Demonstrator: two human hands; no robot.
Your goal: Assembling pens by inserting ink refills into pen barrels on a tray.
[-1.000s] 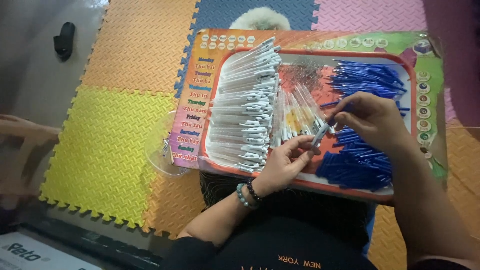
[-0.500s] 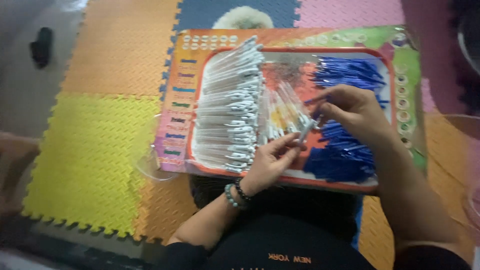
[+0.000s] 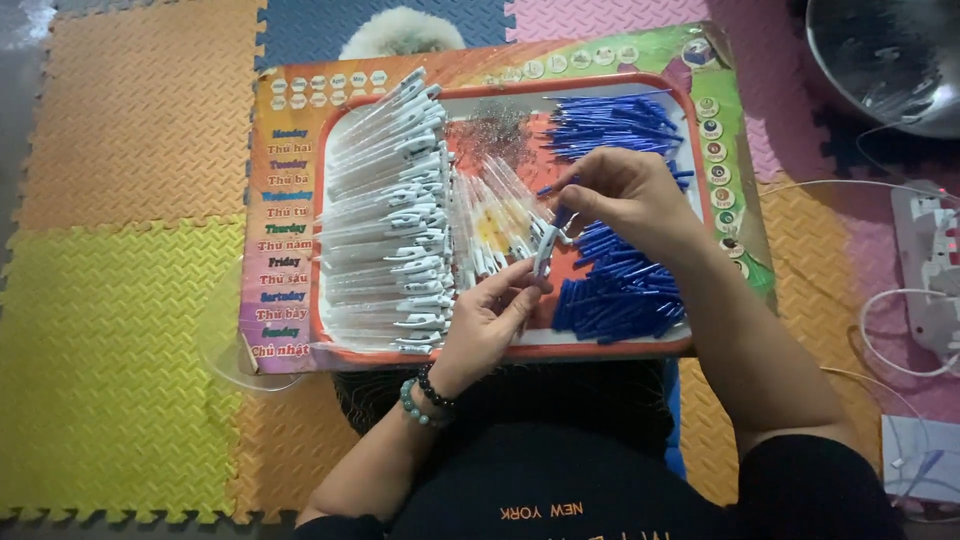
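A colourful board (image 3: pixel 290 330) with an orange-rimmed panel lies on my lap. On it, a row of white pen barrels (image 3: pixel 385 220) lies at the left, clear inner tubes (image 3: pixel 490 215) in the middle and a heap of blue pen parts (image 3: pixel 620 290) at the right. My left hand (image 3: pixel 490 320) and my right hand (image 3: pixel 615 200) meet over the middle of the board. Both grip one white pen barrel (image 3: pixel 545 252) between them, my right hand at its upper end with a blue part in its fingers.
Foam puzzle mats (image 3: pixel 120 300) in yellow, orange, blue and pink cover the floor. A shiny metal bowl (image 3: pixel 890 60) stands at the top right. A white power strip (image 3: pixel 930 260) with cables lies at the right edge. A fluffy white thing (image 3: pixel 400 30) shows behind the board.
The camera has swung to the right, so the metal bowl and the power strip come into view. My hands stay together on the pen over the board.
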